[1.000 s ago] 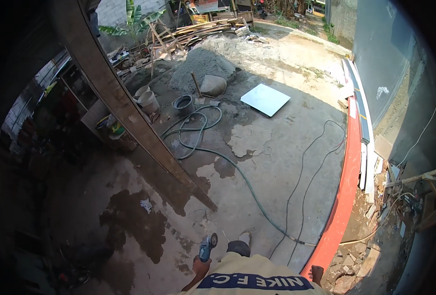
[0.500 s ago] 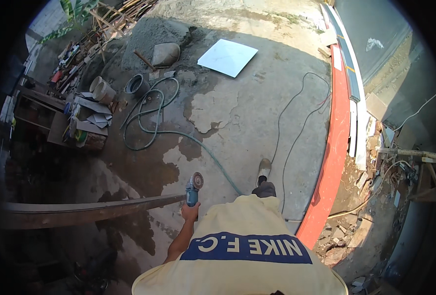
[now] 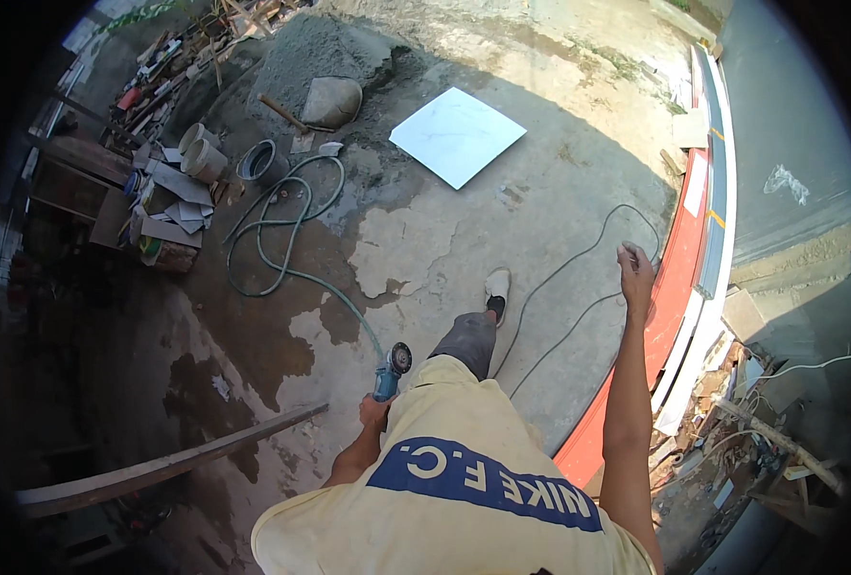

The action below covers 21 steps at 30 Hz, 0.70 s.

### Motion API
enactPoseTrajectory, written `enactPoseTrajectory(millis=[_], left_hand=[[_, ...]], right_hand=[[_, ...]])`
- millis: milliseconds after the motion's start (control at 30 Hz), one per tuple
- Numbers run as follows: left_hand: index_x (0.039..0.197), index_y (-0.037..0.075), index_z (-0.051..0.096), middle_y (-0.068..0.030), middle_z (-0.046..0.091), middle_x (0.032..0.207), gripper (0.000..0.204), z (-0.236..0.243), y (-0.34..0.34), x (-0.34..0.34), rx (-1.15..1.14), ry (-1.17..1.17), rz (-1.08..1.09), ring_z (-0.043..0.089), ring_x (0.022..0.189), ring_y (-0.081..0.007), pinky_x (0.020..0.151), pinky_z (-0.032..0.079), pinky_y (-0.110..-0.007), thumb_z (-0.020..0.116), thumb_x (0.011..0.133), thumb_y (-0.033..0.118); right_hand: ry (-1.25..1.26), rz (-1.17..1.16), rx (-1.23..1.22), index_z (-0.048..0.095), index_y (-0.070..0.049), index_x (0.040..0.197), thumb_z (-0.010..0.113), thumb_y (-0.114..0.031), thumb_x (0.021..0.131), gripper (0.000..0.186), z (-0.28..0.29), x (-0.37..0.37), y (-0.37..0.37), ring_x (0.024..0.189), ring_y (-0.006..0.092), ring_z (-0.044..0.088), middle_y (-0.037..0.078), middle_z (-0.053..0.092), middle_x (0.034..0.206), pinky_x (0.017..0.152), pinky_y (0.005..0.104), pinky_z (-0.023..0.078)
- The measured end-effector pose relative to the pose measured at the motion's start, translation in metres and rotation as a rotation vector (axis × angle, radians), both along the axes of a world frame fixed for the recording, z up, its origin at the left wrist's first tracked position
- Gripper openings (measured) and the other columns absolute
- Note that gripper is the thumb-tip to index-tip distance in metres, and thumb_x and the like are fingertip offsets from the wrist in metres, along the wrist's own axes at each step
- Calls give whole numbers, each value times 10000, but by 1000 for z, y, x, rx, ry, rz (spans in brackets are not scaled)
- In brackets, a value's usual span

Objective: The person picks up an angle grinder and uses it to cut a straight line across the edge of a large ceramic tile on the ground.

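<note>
My left hand (image 3: 374, 412) is closed round the blue body of an angle grinder (image 3: 387, 377), held low at my left side with its round disc facing forward. Out to the right, my right hand (image 3: 636, 271) is raised on a stretched arm, its fingers loosely bent and nothing seen in them. Below it a thin dark cable (image 3: 579, 254) loops over the concrete floor. Farther ahead lies a white square tile (image 3: 457, 137), shiny in the light.
A green hose (image 3: 296, 225) coils on wet concrete at the left, near buckets (image 3: 203, 158), a shovel (image 3: 332, 102) and a sand heap (image 3: 301, 48). A wooden beam (image 3: 176, 462) juts in from the left. Long red boards (image 3: 663, 307) line the right side, beside rubble.
My right arm has come into view, reaching out to the right. I have stepped forward with the other foot leading, and the view has turned. The grinder stays in my left hand.
</note>
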<state>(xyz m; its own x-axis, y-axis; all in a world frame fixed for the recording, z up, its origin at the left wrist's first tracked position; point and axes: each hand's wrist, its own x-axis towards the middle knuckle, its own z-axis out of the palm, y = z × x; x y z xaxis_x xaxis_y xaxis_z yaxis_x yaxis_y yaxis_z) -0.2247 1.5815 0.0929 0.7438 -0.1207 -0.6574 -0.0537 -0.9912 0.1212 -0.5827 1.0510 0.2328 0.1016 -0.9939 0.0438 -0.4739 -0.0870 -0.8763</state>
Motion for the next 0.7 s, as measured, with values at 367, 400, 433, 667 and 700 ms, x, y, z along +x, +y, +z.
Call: enactPoseTrajectory(millis=[367,400,433,667,700], left_hand=[[1197,37,624,-214,644,1183,750,3,-366,57,-89,-48,126,619,1116,-374,953,496,-481,782,626,497],[1171,35,638,-214,654,1157,727,7,-401,63,-105,-92,123,626,1102,-376,942,501,-476,785,624,492],[1145,34,651,-215,664,1132,705,10,-438,66,-125,-128,109,634,1088,-379,931,506,-471,787,622,487],[992,2,686,-211,709,968,592,45,-679,97,-483,-108,73,686,914,-377,835,525,-464,807,610,439],[973,-4,686,-190,710,926,574,46,-715,99,-549,-98,65,688,855,-349,799,528,-440,809,612,426]], right_hand=[[139,-95,623,697,0,1014,650,-165,893,210,-144,-123,-70,746,157,654,85,668,790,654,293,559],[107,-141,799,707,-12,987,654,-199,883,220,-146,-128,-52,719,166,669,78,661,741,604,311,546],[251,0,831,717,-25,971,645,-209,885,215,-150,-155,-38,698,205,684,80,658,728,562,354,534],[210,-458,963,696,-34,983,661,-250,894,236,-121,-238,-102,676,220,675,81,659,748,523,369,510],[173,-526,940,692,-33,988,660,-255,897,243,-118,-243,-129,678,219,674,82,660,755,520,365,509]])
